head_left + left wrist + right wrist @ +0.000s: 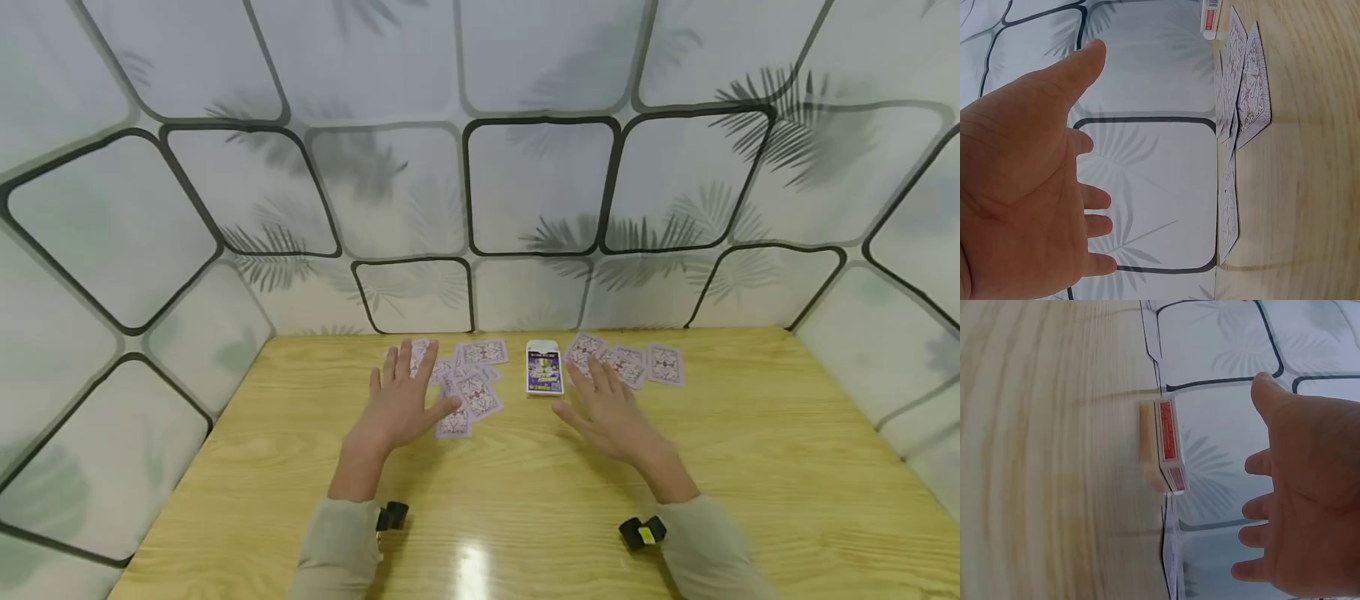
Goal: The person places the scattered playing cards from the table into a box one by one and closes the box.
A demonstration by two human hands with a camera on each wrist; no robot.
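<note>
My left hand (397, 406) hovers palm down with fingers spread, partly covering a loose spread of patterned playing cards (480, 393) on the left. In the left wrist view those cards (1254, 87) lie flat on the wood, apart from the hand (1022, 175). On the other side, my right hand (611, 412) is likewise spread and holds nothing. Its fingertips overlap a second group of face-down cards (664, 365). Between the hands lies a card box (544, 372) with a purple and yellow front and its white flap up. The right wrist view shows the box's red side (1168, 431).
A light wooden table (517, 500) carries everything. Behind it and at both sides hangs a pale cloth (540, 183) with dark outlines and leaf prints, meeting the table's back edge just past the cards. Each wrist wears a black strap device (642, 533).
</note>
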